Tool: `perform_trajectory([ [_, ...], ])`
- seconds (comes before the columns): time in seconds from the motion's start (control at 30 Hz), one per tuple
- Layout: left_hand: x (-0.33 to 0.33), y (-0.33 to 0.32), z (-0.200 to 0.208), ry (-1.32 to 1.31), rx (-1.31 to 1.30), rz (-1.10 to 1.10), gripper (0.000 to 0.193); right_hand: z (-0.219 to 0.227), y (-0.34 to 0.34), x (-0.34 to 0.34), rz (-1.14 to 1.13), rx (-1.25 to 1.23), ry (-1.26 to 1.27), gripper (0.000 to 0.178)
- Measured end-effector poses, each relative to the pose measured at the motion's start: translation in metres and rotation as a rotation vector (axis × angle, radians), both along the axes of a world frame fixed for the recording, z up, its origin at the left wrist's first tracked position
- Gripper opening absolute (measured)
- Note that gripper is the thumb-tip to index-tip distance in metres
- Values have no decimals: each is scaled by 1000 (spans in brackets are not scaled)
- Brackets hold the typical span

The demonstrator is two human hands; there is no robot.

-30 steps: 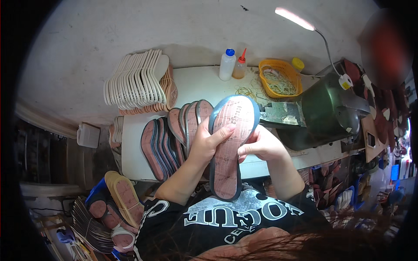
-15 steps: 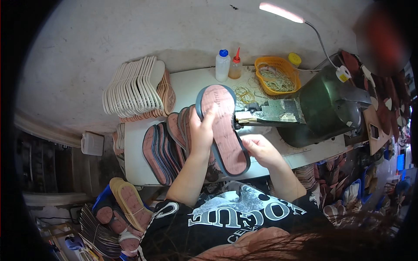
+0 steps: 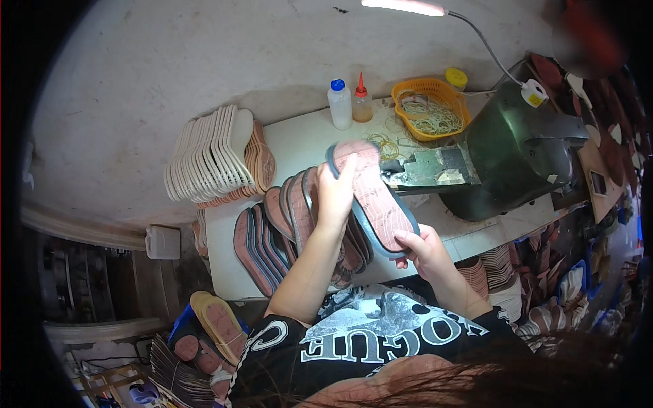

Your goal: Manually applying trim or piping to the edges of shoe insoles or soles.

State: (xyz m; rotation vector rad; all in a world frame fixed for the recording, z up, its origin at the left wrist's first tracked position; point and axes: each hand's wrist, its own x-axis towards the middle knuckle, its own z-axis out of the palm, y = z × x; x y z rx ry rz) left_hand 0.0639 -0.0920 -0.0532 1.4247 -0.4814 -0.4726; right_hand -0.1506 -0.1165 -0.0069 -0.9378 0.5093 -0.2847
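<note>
Between my two hands I hold a pink shoe insole [image 3: 377, 194] with a dark blue-grey rim, tilted so that its upper end leans left. My left hand [image 3: 337, 194] grips its upper left side, the thumb lying on the pink face. At the lower right end my right hand [image 3: 425, 250] pinches the edge, thumb on top and fingertips underneath. Just left of it, a row of similar insoles [image 3: 249, 248] leans on the white table, partly hidden by my left forearm. The narrow arm of a green machine [image 3: 507, 153] reaches toward the held insole from the right.
White insoles [image 3: 207, 153] stand bundled at the table's back left. A blue-capped bottle [image 3: 340, 105], a red-tipped bottle [image 3: 362, 102] and a yellow basket [image 3: 428, 132] of cords are along the back. A lit lamp [image 3: 405, 7] hangs above. More insoles [image 3: 221, 319] are at lower left.
The insole has moved right and turned, its lower end swinging right. My right hand has shifted from its side edge to its lower end. The view has shifted slightly.
</note>
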Motion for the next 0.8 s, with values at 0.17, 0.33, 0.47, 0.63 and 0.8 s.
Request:
perform_trajectory([
  [0.17,6,-15,9,30,-44,-97,36,6,1,11,69,96,6,29],
  [0.33,49,-18,1,-53,243,-255,48,6,7,40,-74,107,-60,35],
  [0.47,58,-25,46,-923,711,-39,73,5,3,58,-175,115,-66,38],
  [0.63,80,-43,101,-1285,562,-490,66,-1,2,73,-218,126,-79,40],
  [0.8,97,-68,106,-1181,452,-1220,52,5,-3,80,-245,168,-36,42],
])
